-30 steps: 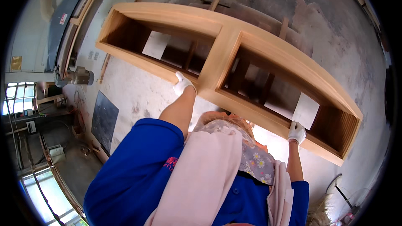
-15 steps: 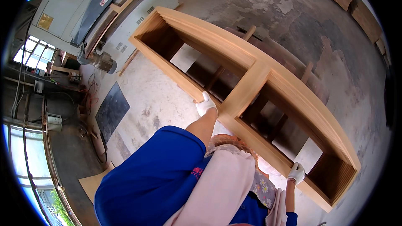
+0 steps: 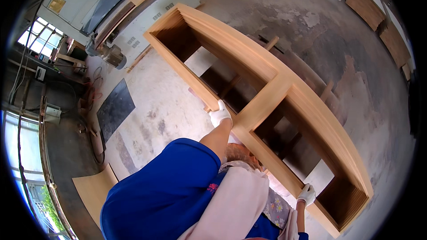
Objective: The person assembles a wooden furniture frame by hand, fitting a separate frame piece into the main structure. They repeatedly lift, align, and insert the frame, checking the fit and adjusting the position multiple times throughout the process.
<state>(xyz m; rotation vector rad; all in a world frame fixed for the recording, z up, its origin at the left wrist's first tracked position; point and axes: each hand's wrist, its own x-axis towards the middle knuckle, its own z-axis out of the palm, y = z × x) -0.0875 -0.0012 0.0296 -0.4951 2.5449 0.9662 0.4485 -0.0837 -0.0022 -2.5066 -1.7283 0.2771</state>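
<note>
Frame [image 3: 267,102], long two-bay wooden, on supports above floor [image 3: 169,106]. Left hand [image 3: 220,114] and right hand [image 3: 307,194], gloved, each closed on near rail, set wide apart, likely for balance.

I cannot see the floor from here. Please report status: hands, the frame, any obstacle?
Left hand and right hand, both gloved, grip near rail of wooden frame. Frame lies over wooden supports. Nothing blocking it.

Stained concrete floor [image 3: 311,22]; grey machine [image 3: 111,0] upper left; sunlit windows [image 3: 38,42] left.
</note>
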